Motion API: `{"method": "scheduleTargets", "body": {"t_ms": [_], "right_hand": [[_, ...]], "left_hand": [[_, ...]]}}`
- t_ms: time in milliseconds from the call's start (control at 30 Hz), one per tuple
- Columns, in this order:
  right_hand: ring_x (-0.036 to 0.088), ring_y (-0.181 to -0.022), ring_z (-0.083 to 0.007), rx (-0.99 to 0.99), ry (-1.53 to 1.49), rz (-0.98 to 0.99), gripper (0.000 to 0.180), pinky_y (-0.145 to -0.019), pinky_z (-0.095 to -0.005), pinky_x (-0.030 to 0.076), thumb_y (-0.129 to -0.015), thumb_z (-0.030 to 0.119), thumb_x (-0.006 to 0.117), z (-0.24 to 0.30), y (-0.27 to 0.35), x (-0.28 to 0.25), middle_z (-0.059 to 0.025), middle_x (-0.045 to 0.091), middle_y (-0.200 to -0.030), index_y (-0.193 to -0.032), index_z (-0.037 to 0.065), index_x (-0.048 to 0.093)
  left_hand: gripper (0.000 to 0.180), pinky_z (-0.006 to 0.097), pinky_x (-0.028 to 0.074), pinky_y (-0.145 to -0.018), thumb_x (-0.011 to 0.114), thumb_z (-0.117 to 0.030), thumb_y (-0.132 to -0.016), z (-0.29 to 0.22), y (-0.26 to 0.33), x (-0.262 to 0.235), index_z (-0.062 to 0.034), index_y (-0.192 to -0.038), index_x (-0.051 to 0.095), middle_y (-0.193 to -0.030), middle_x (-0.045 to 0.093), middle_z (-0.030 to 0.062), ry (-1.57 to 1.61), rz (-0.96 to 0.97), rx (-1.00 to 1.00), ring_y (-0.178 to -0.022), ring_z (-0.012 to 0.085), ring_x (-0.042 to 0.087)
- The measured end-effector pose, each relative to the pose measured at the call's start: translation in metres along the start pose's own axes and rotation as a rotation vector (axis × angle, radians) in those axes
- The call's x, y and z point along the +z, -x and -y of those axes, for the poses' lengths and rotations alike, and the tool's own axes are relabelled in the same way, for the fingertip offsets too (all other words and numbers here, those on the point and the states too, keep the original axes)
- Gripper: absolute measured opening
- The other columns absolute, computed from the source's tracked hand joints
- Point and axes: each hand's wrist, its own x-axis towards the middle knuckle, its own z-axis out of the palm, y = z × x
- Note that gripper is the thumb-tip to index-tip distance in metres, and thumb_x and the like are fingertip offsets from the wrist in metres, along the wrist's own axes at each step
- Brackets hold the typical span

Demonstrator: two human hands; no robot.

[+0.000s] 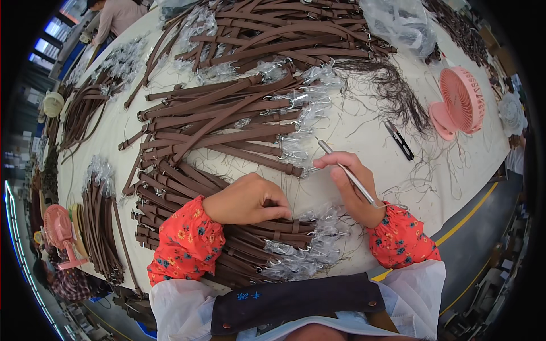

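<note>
My right hand [359,190] grips a slim silver pen-shaped tool [358,183], its thin tip pointing up and left toward the clip end of a strap. A thin cord seems to trail from its rear end at my wrist. My left hand [248,199] hovers over brown straps [256,230], thumb and fingers curled together; whether anything is pinched there I cannot make out. Between and beyond my hands, a layered row of brown straps [227,140] lies with metal clips wrapped in clear plastic [296,145] at their right ends.
Black thread snips [399,140] lie right of my right hand, near a pink fan [458,102] and a heap of dark loose threads [392,88]. More straps [284,34] are piled at the back. Another pink fan [60,233] stands left. A person [116,20] is at far left.
</note>
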Motion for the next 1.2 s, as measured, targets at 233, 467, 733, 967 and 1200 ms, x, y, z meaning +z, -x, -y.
{"method": "scheduleTargets", "body": {"t_ms": [233,467,733,967,1200], "right_hand": [[0.065,-0.102,-0.0315,0.007,0.181,0.097,0.021,-0.091,-0.0366,0.051,-0.101,0.012,0.058,-0.004,0.0,0.0,-0.0147,0.068,-0.109,-0.121,0.005,0.062],[0.067,-0.099,-0.0295,0.064,-0.021,0.116,0.022,-0.09,-0.0379,0.051,-0.102,0.012,0.057,-0.001,0.001,-0.001,-0.0141,0.069,-0.112,-0.122,0.004,0.062],[0.067,-0.091,-0.019,0.083,0.007,0.174,0.022,-0.083,-0.034,0.051,-0.104,0.015,0.056,-0.004,0.002,-0.006,-0.0074,0.07,-0.091,-0.123,0.005,0.061],[0.066,-0.086,-0.0141,0.026,-0.139,0.112,0.029,-0.079,-0.0297,0.052,-0.109,0.025,0.047,-0.005,0.002,-0.005,-0.0106,0.066,-0.101,-0.126,0.003,0.057],[0.068,-0.086,-0.0154,0.022,-0.108,0.246,0.03,-0.077,-0.0293,0.054,-0.109,0.023,0.047,-0.004,0.004,-0.004,-0.0114,0.064,-0.109,-0.131,0.004,0.054]], "left_hand": [[0.031,0.041,0.045,-0.087,0.079,-0.012,-0.08,0.007,-0.013,0.012,-0.0101,-0.108,0.066,-0.105,0.063,0.0072,-0.525,-0.466,0.115,-0.097,0.0295,0.06],[0.028,0.041,0.05,-0.076,0.077,-0.012,-0.084,0.003,-0.02,0.013,-0.0068,-0.108,0.065,-0.098,0.06,0.0098,-0.326,-0.303,0.092,-0.089,0.0316,0.062],[0.027,0.035,0.052,-0.074,0.079,-0.009,-0.083,0.014,-0.027,0.017,-0.0132,-0.11,0.074,-0.1,0.062,0.0067,-0.183,-0.358,0.084,-0.087,0.0247,0.063],[0.026,0.034,0.052,-0.074,0.078,-0.006,-0.082,0.017,-0.025,0.021,-0.0099,-0.107,0.072,-0.101,0.062,0.0051,-0.144,-0.382,0.117,-0.088,0.0237,0.063],[0.028,0.04,0.046,-0.091,0.079,-0.011,-0.081,0.014,-0.018,0.01,-0.0095,-0.106,0.069,-0.105,0.064,0.0064,-0.396,-0.37,0.098,-0.104,0.0289,0.059]]}}
